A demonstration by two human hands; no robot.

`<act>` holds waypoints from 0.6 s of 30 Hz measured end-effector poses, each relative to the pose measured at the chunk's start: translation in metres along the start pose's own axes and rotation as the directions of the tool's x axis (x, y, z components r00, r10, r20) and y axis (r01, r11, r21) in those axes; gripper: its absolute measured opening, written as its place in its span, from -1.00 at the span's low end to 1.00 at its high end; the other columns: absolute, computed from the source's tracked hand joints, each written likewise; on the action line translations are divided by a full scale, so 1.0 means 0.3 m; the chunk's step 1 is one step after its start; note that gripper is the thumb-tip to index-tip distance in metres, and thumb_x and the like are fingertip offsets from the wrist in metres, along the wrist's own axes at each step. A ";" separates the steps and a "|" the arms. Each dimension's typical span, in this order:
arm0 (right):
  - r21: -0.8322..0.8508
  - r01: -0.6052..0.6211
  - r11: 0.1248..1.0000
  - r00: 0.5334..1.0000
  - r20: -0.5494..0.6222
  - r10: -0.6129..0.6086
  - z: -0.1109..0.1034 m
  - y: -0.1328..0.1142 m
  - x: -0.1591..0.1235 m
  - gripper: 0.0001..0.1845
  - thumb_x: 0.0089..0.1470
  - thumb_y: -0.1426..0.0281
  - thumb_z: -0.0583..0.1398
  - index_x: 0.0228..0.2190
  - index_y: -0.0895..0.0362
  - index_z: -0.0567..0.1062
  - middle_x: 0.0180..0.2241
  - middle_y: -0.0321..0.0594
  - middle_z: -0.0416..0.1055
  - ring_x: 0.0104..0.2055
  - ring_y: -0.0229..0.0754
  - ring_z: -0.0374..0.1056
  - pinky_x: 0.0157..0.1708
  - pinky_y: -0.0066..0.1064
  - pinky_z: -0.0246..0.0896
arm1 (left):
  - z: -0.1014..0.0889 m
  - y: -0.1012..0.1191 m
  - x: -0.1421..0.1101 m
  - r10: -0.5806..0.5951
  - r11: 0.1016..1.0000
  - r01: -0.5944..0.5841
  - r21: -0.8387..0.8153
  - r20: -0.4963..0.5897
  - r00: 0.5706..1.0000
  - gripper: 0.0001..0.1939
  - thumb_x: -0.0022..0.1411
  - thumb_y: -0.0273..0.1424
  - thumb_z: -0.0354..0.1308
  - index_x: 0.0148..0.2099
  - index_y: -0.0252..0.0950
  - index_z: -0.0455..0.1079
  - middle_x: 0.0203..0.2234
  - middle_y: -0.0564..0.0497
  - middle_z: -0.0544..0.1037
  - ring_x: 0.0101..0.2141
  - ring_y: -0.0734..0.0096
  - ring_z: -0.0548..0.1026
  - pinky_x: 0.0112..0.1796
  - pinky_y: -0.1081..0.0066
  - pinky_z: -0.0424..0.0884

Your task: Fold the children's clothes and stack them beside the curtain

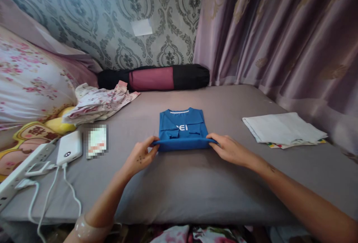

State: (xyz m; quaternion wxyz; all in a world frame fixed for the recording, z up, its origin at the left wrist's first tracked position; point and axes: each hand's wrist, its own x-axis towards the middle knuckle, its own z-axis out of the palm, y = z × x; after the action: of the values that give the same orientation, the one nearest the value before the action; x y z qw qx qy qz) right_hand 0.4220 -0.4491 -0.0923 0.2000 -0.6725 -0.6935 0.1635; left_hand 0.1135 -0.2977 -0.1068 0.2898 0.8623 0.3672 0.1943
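Note:
A blue long-sleeved shirt [183, 123] lies on the grey sheet in front of me, its sleeves folded in over the chest and its white-edged collar pointing away. White letters show partly between the sleeves. The near part of the shirt is lifted and folded up toward the collar. At its left corner my left hand [144, 154] pinches the folded edge between thumb and fingers. My right hand [228, 146] grips the opposite corner the same way. Both hands sit just above the sheet.
A folded white cloth [283, 129] lies at right. To the left are a white power bank [69, 148], a power strip [25, 172] with cables, a blurred card [97, 141] and crumpled floral clothing [97, 103]. A black-and-pink roll bag [152, 78] rests along the wall.

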 end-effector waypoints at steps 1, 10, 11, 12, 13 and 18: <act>0.027 -0.026 0.999 0.999 -0.040 0.027 -0.004 0.007 0.028 -0.71 0.23 0.33 0.02 -0.08 0.02 0.45 -0.31 -0.25 0.54 -0.28 -0.12 0.46 -0.27 -0.39 0.26 | 0.006 0.002 0.027 -0.012 0.997 0.008 -0.071 -0.063 0.998 -0.77 0.25 -0.26 0.02 -0.15 -0.25 0.41 -0.41 0.05 0.56 -0.46 0.44 0.50 -0.41 0.49 0.37; 0.223 -0.247 0.943 0.923 -0.244 0.299 0.054 0.131 0.286 -0.78 0.10 0.34 0.13 -0.29 0.18 0.51 -0.40 -0.20 0.51 -0.37 -0.19 0.40 -0.38 -0.46 0.20 | 0.092 -0.056 0.277 -0.314 0.896 0.199 -0.397 -0.249 0.916 -0.75 0.04 -0.26 0.10 -0.35 -0.33 0.49 -0.53 0.02 0.52 -0.43 0.36 0.47 -0.38 0.43 0.37; 0.209 -0.275 0.939 0.914 -0.246 0.322 0.063 0.140 0.310 -0.80 0.11 0.34 0.13 -0.31 0.18 0.51 -0.39 -0.18 0.52 -0.35 -0.18 0.40 -0.37 -0.46 0.20 | 0.101 -0.066 0.301 -0.335 0.894 0.224 -0.387 -0.248 0.909 -0.76 0.04 -0.28 0.09 -0.36 -0.33 0.49 -0.56 0.03 0.51 -0.44 0.36 0.47 -0.39 0.43 0.37; 0.186 -0.304 0.934 0.906 -0.246 0.344 0.070 0.147 0.334 -0.80 0.12 0.34 0.12 -0.33 0.17 0.51 -0.38 -0.17 0.52 -0.34 -0.18 0.40 -0.37 -0.46 0.21 | 0.108 -0.073 0.324 -0.355 0.896 0.250 -0.367 -0.251 0.901 -0.77 0.05 -0.31 0.07 -0.35 -0.32 0.50 -0.57 0.04 0.50 -0.44 0.35 0.47 -0.39 0.43 0.37; 0.154 -0.335 0.930 0.897 -0.250 0.365 0.075 0.151 0.356 -0.80 0.13 0.34 0.11 -0.33 0.17 0.51 -0.38 -0.16 0.52 -0.34 -0.17 0.41 -0.36 -0.46 0.21 | 0.114 -0.078 0.346 -0.374 0.899 0.279 -0.336 -0.260 0.891 -0.77 0.06 -0.34 0.06 -0.34 -0.32 0.51 -0.57 0.04 0.51 -0.43 0.34 0.48 -0.38 0.42 0.37; -0.023 -0.487 0.873 0.845 -0.265 0.465 0.085 0.151 0.450 -0.73 0.22 0.34 0.03 -0.25 0.17 0.50 -0.28 -0.07 0.53 -0.22 -0.11 0.43 -0.27 -0.43 0.20 | 0.129 -0.075 0.439 -0.415 0.909 0.405 -0.098 -0.287 0.863 -0.76 0.15 -0.42 0.02 -0.28 -0.31 0.52 -0.46 -0.04 0.56 -0.28 0.22 0.54 -0.27 0.37 0.40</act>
State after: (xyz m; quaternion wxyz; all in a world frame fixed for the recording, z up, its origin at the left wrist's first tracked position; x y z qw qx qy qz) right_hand 0.4466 -0.3113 -0.1292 0.2089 -0.8469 -0.4807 0.0904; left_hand 0.2093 -0.2005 -0.1344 0.2796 0.7197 0.5783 0.2637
